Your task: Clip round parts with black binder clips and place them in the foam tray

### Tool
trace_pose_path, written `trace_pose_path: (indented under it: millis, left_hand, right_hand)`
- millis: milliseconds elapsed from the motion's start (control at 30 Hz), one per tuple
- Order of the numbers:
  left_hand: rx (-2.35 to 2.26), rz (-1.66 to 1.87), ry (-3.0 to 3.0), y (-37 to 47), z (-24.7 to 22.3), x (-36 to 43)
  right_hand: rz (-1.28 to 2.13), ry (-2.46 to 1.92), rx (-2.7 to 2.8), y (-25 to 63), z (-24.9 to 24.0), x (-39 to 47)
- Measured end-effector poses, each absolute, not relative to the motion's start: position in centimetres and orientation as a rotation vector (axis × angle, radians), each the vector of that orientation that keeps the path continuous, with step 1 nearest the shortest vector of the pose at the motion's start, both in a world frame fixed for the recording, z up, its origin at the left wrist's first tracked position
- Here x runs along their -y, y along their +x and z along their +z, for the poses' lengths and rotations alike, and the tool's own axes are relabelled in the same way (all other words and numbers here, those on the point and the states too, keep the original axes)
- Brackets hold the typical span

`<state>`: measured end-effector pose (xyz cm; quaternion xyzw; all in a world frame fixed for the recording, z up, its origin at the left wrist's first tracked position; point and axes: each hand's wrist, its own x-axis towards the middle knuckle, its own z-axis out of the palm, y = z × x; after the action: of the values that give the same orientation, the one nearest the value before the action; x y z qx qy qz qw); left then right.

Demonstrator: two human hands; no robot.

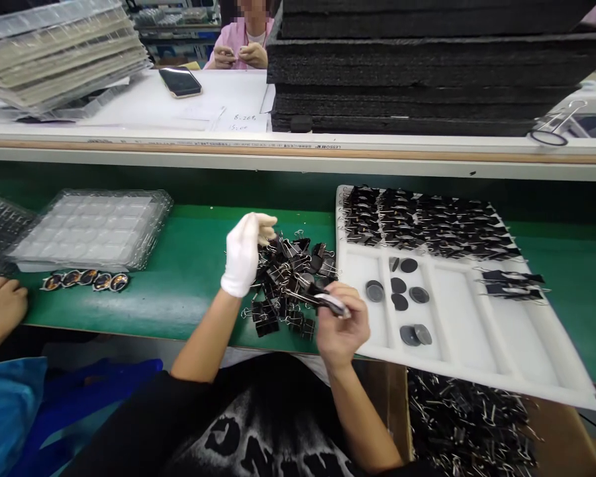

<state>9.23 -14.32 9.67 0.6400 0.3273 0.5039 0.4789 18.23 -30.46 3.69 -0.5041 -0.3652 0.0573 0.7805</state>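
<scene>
My left hand [243, 257], in a white glove, is at the back left of a loose pile of black binder clips [283, 265]. Its fingers point right, slightly apart, and I see nothing held in them. My right hand [344, 326] is bare and closed around a black binder clip [318, 295] at the front right of the pile. A pale, shiny edge shows at that clip's jaw; what it is I cannot make out. Beside this hand lies a white foam tray [469, 318] with grey and black discs [398, 285] and rows of clips [427, 222].
Clear plastic trays [92, 225] and a row of round metal-rimmed pieces [85, 279] lie left, near another person's hand [0, 311]. A box of binder clips [471, 424] stands below the foam tray. The shelf holds black foam sheets [417, 73] and a phone [179, 82]; someone sits behind.
</scene>
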Motion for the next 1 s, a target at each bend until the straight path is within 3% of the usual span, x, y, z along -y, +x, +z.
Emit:
trace_pose_path:
  millis: [100,200,367,433,600,833,1000]
  left_hand:
    - [-0.859,0.919,2.206,9.1,9.3,11.6]
    - [-0.594,0.474,2.772,11.3,9.1,10.9]
    - [-0.238,-0.173,2.904,15.3,9.0,10.2]
    - [-0.192,-0.132,2.748,15.6,9.2,9.3]
    - [-0.222,0.360,2.362,14.3,10.5,9.4]
    - [-0.313,0.849,2.294,11.6,12.5,16.4]
    - [-0.781,0.797,2.310,11.0,13.9,18.7]
  right_hand:
    - [0.373,-0.942,0.521,20.1,4.3,31.3]
    - [0.605,-0.856,0.288,21.2,4.4,31.3]
    - [0.808,-0.814,0.204,21.3,4.6,31.3]
    - [0.877,-0.850,0.221,21.2,4.4,31.9]
    - [0.874,-1.072,0.457,21.0,3.4,32.5]
    - [0.471,-1.231,0.846,20.0,3.9,30.3]
    - [0.335,-1.202,0.985,18.3,3.6,29.9]
